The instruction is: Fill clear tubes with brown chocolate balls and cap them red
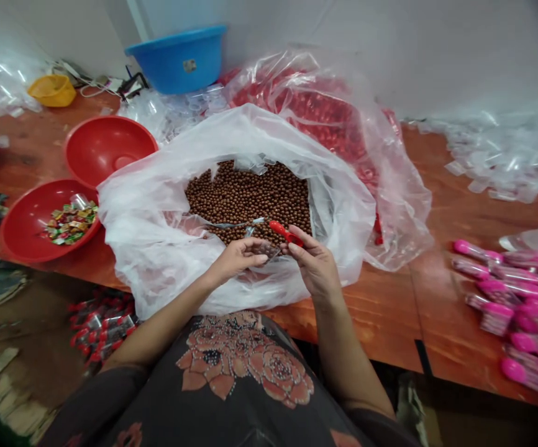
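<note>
My left hand point(237, 259) has its fingers closed round a small clear plastic container point(270, 250), partly hidden by the fingertips. In my right hand point(316, 261) a red plastic piece with a loop point(280, 228) is pinched between thumb and fingers, close to the container. Whether the two parts touch I cannot tell. Both hands are over the near side of a large white plastic bag point(143, 248), spread wide at its mouth. Inside it lie a great many small round brown balls point(250, 192), with some clear plastic pieces among them.
Two red bowls point(105, 139) stand at left, the nearer holding small wrapped pieces point(74, 222). Behind are a blue basin point(180, 65) and a bag of red pieces point(325, 118). Pink-capped tubes point(515, 292) lie at right; red-and-clear items point(101, 326) sit below the table's left edge.
</note>
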A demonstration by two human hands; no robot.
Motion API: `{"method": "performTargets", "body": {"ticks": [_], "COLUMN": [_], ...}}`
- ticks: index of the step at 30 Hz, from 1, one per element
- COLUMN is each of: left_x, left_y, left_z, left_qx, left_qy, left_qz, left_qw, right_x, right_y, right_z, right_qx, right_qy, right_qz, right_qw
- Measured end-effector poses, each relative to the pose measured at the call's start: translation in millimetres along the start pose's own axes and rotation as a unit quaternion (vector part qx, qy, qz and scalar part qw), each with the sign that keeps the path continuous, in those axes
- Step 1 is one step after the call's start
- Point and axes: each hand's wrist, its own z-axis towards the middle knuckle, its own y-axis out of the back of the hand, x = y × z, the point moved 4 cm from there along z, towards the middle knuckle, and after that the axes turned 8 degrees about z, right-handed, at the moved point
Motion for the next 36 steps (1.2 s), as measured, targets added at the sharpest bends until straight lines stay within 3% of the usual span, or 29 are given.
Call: {"method": "performTargets", "body": {"ticks": [4,10,15,20,27,32,36], "left_x": [2.5,3.8,0.2,-3.0,13.3,20.2,19.4], "left_y": [-0.4,0.2,2.6,-3.9,-6.7,-6.7,-12.8], "left_z": [-1.8,-1.7,-3.5,-5.3,-9.2,-12.5,-10.9], "left_qx": [0.013,0.007,0.002,-0.015,-0.083,-0.073,0.013], "left_qy": [0.001,0.001,-0.008,-0.012,-0.007,0.01,0.091], "left_qz": [0.0,-0.008,0.004,-0.022,-0.081,-0.095,-0.2], "left_qw": [1.0,1.0,1.0,1.0,0.993,0.993,0.976], "right_x": [6.8,12.8,4.0,1.8,0.2,-0.5,-5.4], "right_y": [-8.8,-30.4,-30.9,-31.1,-38.4,-34.8,-33.2], "right_z": [-5.3,-18.6,-23.5,-24.3,-20.9,-19.2,-21.5], "right_qx": [0.046,0.13,0.177,0.165,0.204,0.204,0.198], "right_qy": [0.105,0.233,0.29,0.335,0.403,0.419,0.402], "right_qz": [-0.12,-0.273,-0.364,-0.42,-0.471,-0.45,-0.441], "right_qw": [0.986,0.924,0.867,0.827,0.758,0.762,0.778]}}
